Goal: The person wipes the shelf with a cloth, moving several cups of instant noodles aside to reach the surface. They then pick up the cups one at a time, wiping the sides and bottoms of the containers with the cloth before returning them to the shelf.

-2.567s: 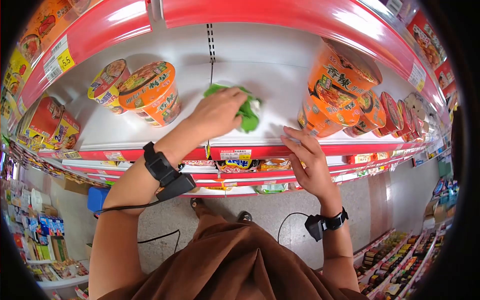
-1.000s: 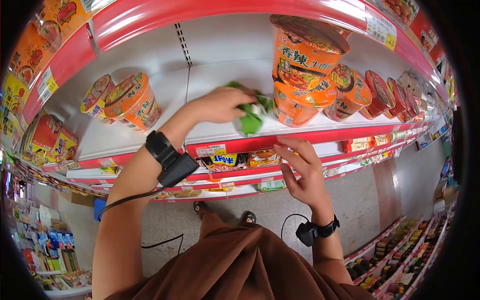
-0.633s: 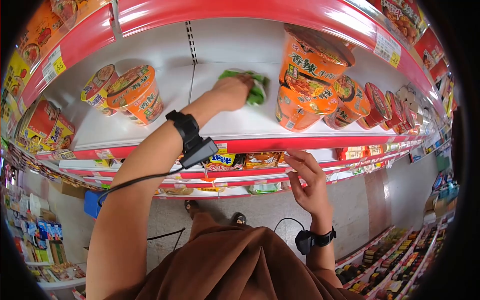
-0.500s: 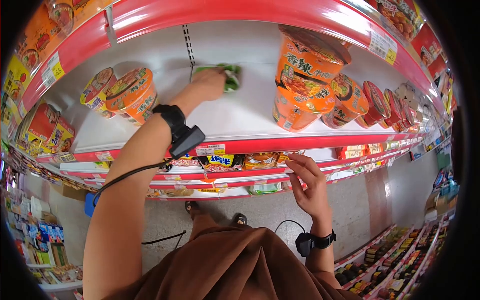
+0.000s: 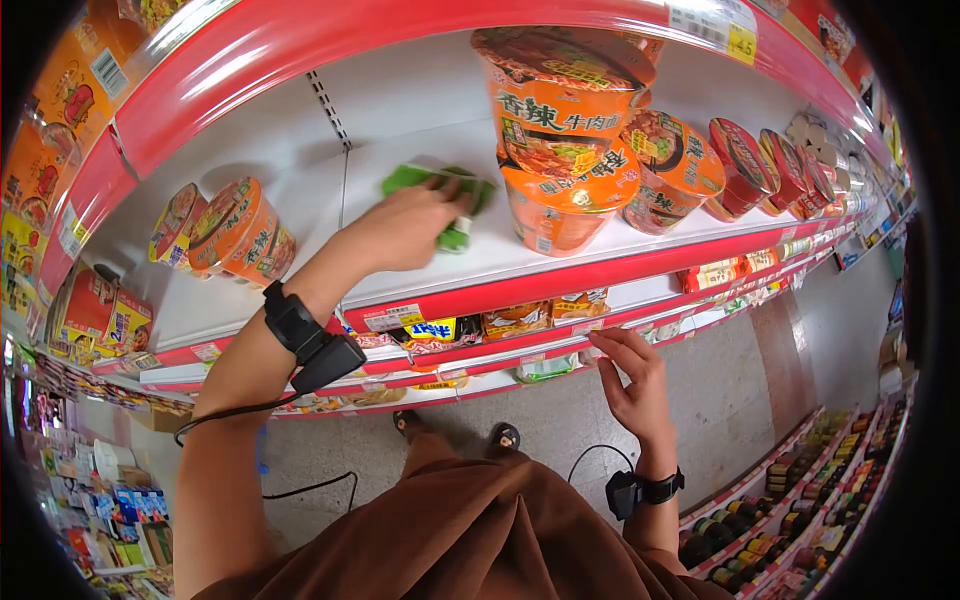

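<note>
My left hand (image 5: 412, 222) reaches onto the white shelf (image 5: 400, 275) with its fingers pressed on a green cloth (image 5: 455, 236), which lies bunched under and around the fingertips. Left of the hand stand an orange noodle cup (image 5: 242, 232) and a yellow-and-purple cup (image 5: 176, 222). To the right, orange noodle cups are stacked in two layers, the upper one (image 5: 560, 105) above the lower one (image 5: 570, 205). My right hand (image 5: 634, 388) hangs in front of the shelf edge, fingers apart, with nothing in it.
More orange and red cups (image 5: 742, 168) stand farther right. A red shelf rail (image 5: 400, 50) runs above, close to the view. Bagged noodles (image 5: 436, 333) fill a lower shelf. Black cables hang from both wrist devices. Another stocked shelf (image 5: 800, 500) stands at the lower right.
My left hand and the cloth have moved toward the shelf's front edge. The view has shifted, bringing the stacked cups closer. My right hand still hangs in front of the shelf.
</note>
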Demonstrator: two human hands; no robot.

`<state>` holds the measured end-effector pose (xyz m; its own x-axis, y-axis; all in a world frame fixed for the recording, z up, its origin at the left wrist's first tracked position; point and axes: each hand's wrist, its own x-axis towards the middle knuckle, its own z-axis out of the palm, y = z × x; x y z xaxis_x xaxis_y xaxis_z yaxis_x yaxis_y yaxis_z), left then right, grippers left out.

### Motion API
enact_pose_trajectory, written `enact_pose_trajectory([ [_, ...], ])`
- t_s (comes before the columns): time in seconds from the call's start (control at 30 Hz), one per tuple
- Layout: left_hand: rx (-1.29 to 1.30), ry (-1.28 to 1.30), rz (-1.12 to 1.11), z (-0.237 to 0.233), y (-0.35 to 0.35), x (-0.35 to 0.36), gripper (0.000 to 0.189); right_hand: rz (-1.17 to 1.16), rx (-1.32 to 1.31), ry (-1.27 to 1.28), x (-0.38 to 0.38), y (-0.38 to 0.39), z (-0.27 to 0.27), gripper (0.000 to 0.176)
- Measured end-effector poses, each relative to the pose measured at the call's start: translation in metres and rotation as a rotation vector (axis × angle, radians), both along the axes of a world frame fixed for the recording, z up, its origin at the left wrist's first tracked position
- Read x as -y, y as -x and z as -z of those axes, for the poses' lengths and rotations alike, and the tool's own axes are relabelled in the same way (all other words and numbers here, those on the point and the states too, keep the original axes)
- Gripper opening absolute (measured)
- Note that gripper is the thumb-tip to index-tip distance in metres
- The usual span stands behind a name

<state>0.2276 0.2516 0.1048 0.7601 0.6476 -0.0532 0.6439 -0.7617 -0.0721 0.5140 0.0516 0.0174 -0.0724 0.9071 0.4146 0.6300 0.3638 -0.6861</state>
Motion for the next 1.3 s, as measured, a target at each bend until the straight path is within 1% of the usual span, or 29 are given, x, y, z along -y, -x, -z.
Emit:
enact_pose_trajectory([
  [0.07,0.150,0.095,0.091,0.000,-0.014,0.008,0.051,0.000,0.001,-0.005,-0.003,0.001,-0.004,0.033],
  [0.1,0.159,0.101,0.089,-0.003,-0.017,0.009,0.051,0.005,-0.002,-0.014,-0.004,0.001,-0.006,0.031],
  [0.17,0.100,0.221,0.057,-0.008,-0.020,0.008,0.051,0.003,-0.006,-0.006,-0.008,0.000,-0.006,0.031],
  [0.2,0.108,0.233,0.059,-0.004,-0.018,0.006,0.051,0.002,-0.021,-0.002,-0.010,-0.001,-0.007,0.031],
  [0.27,0.182,0.146,0.027,0.010,-0.014,0.003,0.054,-0.001,-0.005,0.006,-0.013,0.002,-0.010,0.032],
  [0.3,0.192,0.165,0.029,0.013,-0.012,0.002,0.054,-0.007,0.009,-0.006,-0.016,0.003,-0.013,0.032],
  [0.37,0.157,0.059,-0.156,0.014,-0.005,-0.006,0.056,-0.015,0.008,0.008,-0.016,0.008,-0.020,0.032],
  [0.43,0.101,0.035,-0.306,0.015,0.014,-0.024,0.057,-0.021,-0.023,-0.001,-0.016,0.011,-0.023,0.032],
  [0.47,0.102,-0.016,-0.344,0.024,0.028,-0.039,0.055,-0.021,-0.030,-0.007,-0.015,0.011,-0.021,0.031],
  [0.57,0.124,0.023,-0.354,0.030,0.046,-0.059,0.054,0.000,-0.026,0.025,-0.010,0.010,-0.015,0.031],
  [0.6,0.171,-0.060,-0.339,0.036,0.047,-0.058,0.050,0.004,-0.026,0.033,-0.007,0.011,-0.013,0.031],
  [0.63,0.172,-0.053,-0.334,0.024,0.040,-0.048,0.050,0.014,-0.026,0.035,-0.006,0.012,-0.012,0.030],
  [0.7,0.093,0.182,-0.273,-0.003,0.028,-0.026,0.050,0.037,-0.023,0.040,-0.002,0.010,-0.012,0.030],
  [0.73,0.091,0.186,-0.261,-0.006,0.025,-0.014,0.050,0.041,-0.021,0.043,0.000,0.009,-0.011,0.029],
  [0.8,0.198,0.164,0.048,-0.005,0.020,0.014,0.050,0.056,-0.019,0.051,0.004,0.008,-0.010,0.028],
  [0.83,0.197,0.169,0.057,-0.006,0.019,0.024,0.050,0.057,-0.019,0.050,0.006,0.007,-0.010,0.028],
  [0.9,0.293,0.289,0.186,-0.007,0.016,0.038,0.053,0.068,-0.020,0.050,0.009,0.006,-0.010,0.027],
  [0.93,0.293,0.293,0.195,-0.005,0.014,0.041,0.053,0.070,-0.015,0.053,0.010,0.006,-0.010,0.027],
  [1.03,0.706,0.702,0.085,0.000,0.005,0.046,0.037,0.082,-0.009,0.060,0.014,0.005,-0.010,0.026],
  [1.17,0.747,0.704,0.100,0.017,-0.010,0.036,0.035,0.092,-0.013,0.065,0.020,0.003,-0.007,0.024],
  [1.2,0.766,0.765,0.114,0.019,-0.016,0.036,0.033,0.096,-0.014,0.064,0.020,0.003,-0.007,0.024],
  [1.23,0.786,0.825,0.125,0.020,-0.022,0.037,0.030,0.097,-0.016,0.072,0.021,0.003,-0.006,0.024],
  [1.3,0.731,0.787,0.102,0.012,-0.034,0.042,0.027,0.094,-0.019,0.081,0.021,0.005,-0.005,0.024],
])
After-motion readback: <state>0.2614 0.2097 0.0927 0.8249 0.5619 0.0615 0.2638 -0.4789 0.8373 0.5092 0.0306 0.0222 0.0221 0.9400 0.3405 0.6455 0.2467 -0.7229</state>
